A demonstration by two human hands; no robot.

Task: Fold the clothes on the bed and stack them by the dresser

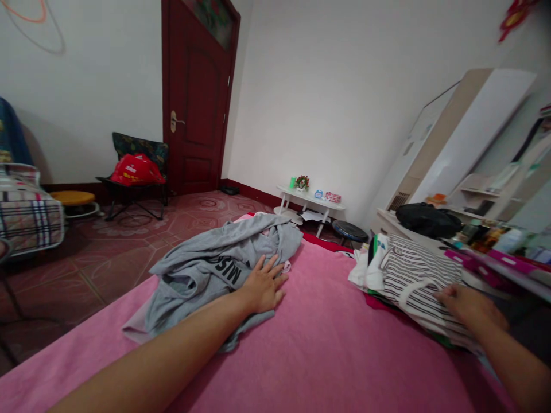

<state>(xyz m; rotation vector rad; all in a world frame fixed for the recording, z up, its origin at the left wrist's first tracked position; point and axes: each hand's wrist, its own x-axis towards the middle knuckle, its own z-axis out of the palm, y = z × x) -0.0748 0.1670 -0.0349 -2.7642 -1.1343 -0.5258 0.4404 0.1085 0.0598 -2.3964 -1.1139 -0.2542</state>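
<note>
- Pink cover (318, 350) up front, white wall (297, 86) beyond!
- Left hand (264, 287) lies fingers wide on the grey garment (185, 281), crumpled across the cover.
- Right hand (471, 307), fingers curled, at the striped garment (413, 267) topping the pile; gripping or not, I cannot tell.

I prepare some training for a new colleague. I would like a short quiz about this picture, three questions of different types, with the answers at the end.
1. Fill in the colour: The left hand lies flat on a ____ garment with black letters.
2. Which of these is nearest to the right hand?
A the door
B the striped garment
C the white table
3. True or false: The red bag sits on the chair.

Key: 1 grey; 2 B; 3 true.
</note>
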